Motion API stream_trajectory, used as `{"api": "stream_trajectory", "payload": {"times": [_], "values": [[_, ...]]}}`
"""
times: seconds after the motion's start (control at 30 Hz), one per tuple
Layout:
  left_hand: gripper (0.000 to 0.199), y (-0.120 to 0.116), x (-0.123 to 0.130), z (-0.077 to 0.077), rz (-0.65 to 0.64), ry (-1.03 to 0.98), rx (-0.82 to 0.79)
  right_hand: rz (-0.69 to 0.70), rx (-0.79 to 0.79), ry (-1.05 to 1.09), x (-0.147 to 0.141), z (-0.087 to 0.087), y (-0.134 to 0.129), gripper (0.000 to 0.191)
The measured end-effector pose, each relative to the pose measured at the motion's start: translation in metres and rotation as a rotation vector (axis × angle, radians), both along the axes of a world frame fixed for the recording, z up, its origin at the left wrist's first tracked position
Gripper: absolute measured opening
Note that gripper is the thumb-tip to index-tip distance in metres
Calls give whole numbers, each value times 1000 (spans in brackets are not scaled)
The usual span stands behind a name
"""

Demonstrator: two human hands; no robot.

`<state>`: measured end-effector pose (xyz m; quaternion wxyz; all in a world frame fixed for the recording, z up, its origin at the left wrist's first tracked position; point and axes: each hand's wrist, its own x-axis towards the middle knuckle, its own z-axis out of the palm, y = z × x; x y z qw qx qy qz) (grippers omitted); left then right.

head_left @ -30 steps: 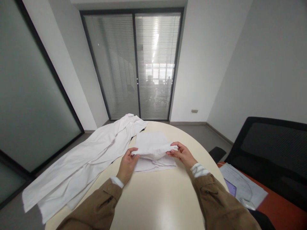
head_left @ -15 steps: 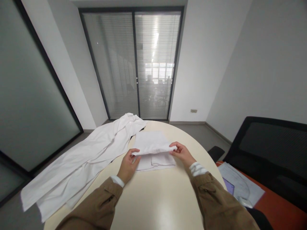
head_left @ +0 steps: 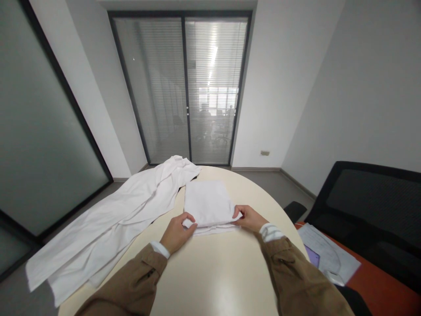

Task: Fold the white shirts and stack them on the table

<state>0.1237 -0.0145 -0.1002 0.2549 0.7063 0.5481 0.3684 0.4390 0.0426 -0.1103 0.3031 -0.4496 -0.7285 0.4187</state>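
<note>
A folded white cloth (head_left: 208, 202) lies in layers on the cream round table (head_left: 210, 272). My left hand (head_left: 179, 230) pinches the near left corner of its top layer between thumb and fingers. At the near right corner, my right hand (head_left: 250, 218) grips the same layer, its thumb uppermost. The top layer's near edge sits just above the lower layers, which show as a thin strip below it. To the left, a long white fabric piece (head_left: 131, 215) is spread in loose creases and hangs over the table's edge.
A black mesh chair (head_left: 368, 210) with an orange-red seat (head_left: 391, 285) stands at the right. On the seat are papers (head_left: 342, 259), a purple-screened device (head_left: 312, 256) and a small white object (head_left: 334, 277). Behind the table is a glass door (head_left: 210, 96) with blinds.
Both hands have come down and nearer to me, bringing the top layer's near edge over the lower layers, which are now mostly covered. The long fabric on the left stays put.
</note>
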Motion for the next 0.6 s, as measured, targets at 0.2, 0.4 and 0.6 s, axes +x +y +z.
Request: {"api": "stream_trajectory", "payload": {"times": [0.2, 0.4, 0.6], "values": [[18, -1, 0, 1, -23, 75, 7, 8, 103, -183, 0, 3, -2, 10], [16, -2, -1, 1, -51, 140, -8, 20, 57, -211, 0, 5, -4, 12], [15, 3, -5, -9, -62, 233, 92, 44, 34, -310, 0, 15, -7, 30]]}}
